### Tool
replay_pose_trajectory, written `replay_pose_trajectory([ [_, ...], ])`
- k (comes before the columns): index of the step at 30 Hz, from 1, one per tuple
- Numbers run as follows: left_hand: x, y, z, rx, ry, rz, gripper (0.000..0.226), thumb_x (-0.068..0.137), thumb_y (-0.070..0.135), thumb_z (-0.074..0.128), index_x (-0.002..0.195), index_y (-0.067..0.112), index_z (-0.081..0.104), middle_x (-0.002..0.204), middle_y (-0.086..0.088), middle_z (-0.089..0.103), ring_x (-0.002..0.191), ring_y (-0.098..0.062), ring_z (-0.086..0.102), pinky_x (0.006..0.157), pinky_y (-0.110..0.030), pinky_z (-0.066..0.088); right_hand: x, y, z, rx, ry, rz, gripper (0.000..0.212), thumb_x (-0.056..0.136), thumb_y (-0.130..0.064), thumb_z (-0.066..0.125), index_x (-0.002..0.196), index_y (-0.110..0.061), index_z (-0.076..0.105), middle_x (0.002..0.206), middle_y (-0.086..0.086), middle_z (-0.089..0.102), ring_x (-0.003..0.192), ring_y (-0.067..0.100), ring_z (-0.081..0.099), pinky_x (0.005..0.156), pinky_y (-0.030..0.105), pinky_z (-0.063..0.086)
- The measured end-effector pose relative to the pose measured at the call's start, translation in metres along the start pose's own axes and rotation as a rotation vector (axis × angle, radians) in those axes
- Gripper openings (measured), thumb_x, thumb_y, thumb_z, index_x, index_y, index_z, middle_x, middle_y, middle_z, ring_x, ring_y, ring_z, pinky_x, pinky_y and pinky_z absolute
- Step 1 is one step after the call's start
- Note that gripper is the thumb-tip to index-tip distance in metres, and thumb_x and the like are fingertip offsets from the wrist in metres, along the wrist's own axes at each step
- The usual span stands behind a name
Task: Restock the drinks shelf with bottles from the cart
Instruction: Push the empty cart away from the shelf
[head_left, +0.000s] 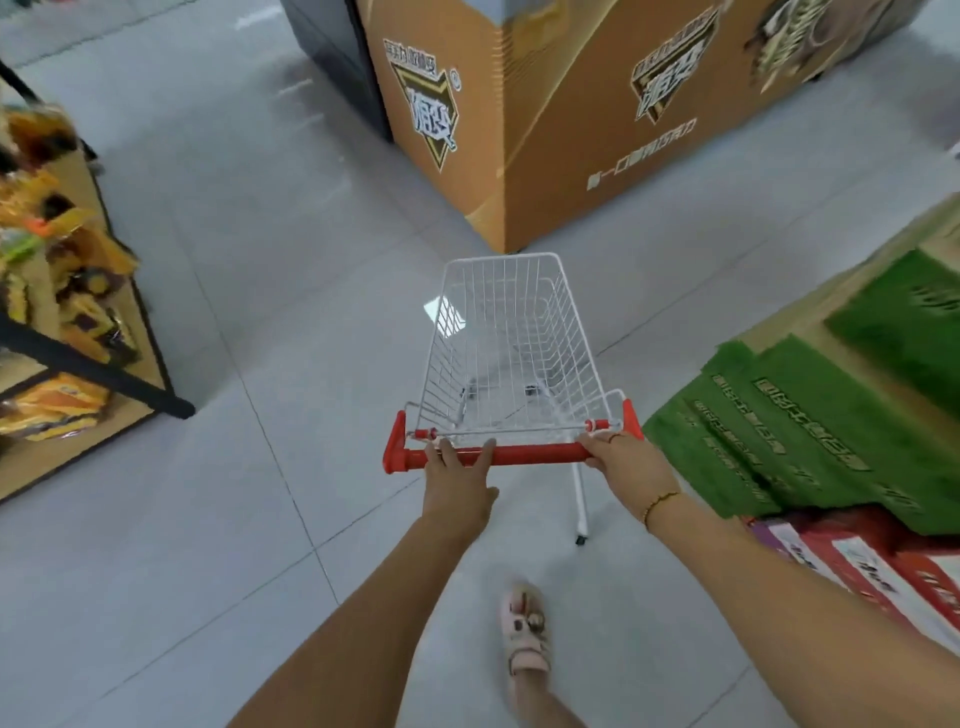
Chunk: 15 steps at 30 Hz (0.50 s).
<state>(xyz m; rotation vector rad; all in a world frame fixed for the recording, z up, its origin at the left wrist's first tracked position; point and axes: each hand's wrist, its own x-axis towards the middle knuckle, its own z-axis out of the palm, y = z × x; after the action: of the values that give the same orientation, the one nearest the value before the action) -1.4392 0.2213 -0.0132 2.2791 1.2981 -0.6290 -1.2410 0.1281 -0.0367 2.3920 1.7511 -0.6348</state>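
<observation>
A small white wire cart (506, 332) with a red handle bar (530, 453) stands on the grey tiled floor in front of me. Its basket holds nothing; no bottles show in it. My left hand (457, 475) grips the handle left of centre. My right hand (626, 462) grips the handle's right end; a thin bracelet circles that wrist. No drinks shelf is in view.
A big orange printed display box (597, 119) stands just beyond the cart. Stacked green cartons (810, 431) and red boxes (872, 566) line the right. A snack shelf (62, 291) stands on the left. My sandalled foot (527, 631) steps behind the cart.
</observation>
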Motion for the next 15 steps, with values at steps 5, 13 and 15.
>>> replay_pose_trajectory([
  [5,0.092,0.019,-0.061,0.075,-0.032,0.103,0.069,0.097,0.032,0.044,0.149,0.034,-0.001,0.155,-0.025,-0.004,0.142,-0.043,-0.01,0.117,-0.048,0.008,0.072,0.035,-0.034,-0.026,0.008,0.1,0.038,0.102,-0.022,0.032,0.139,-0.025,0.036,0.127,0.0,0.056,0.113,0.02,0.055,0.086,0.033,0.049],
  [13,0.243,0.074,-0.16,0.124,-0.096,0.187,0.08,0.094,0.037,0.048,0.15,0.018,-0.006,0.153,-0.026,-0.015,0.142,-0.044,-0.012,0.116,-0.046,0.01,0.186,0.082,-0.099,0.097,-0.017,0.211,0.04,0.101,-0.024,0.035,0.141,-0.024,0.036,0.121,0.004,0.059,0.109,0.023,0.057,0.078,0.031,0.044],
  [15,0.273,0.091,-0.176,0.14,-0.109,0.232,0.082,0.095,0.043,0.044,0.149,0.014,-0.011,0.152,-0.026,-0.021,0.14,-0.044,-0.018,0.116,-0.047,0.006,0.208,0.108,-0.118,0.14,-0.041,0.218,0.038,0.1,-0.031,0.037,0.137,-0.026,0.042,0.118,0.004,0.062,0.107,0.023,0.058,0.082,0.031,0.046],
])
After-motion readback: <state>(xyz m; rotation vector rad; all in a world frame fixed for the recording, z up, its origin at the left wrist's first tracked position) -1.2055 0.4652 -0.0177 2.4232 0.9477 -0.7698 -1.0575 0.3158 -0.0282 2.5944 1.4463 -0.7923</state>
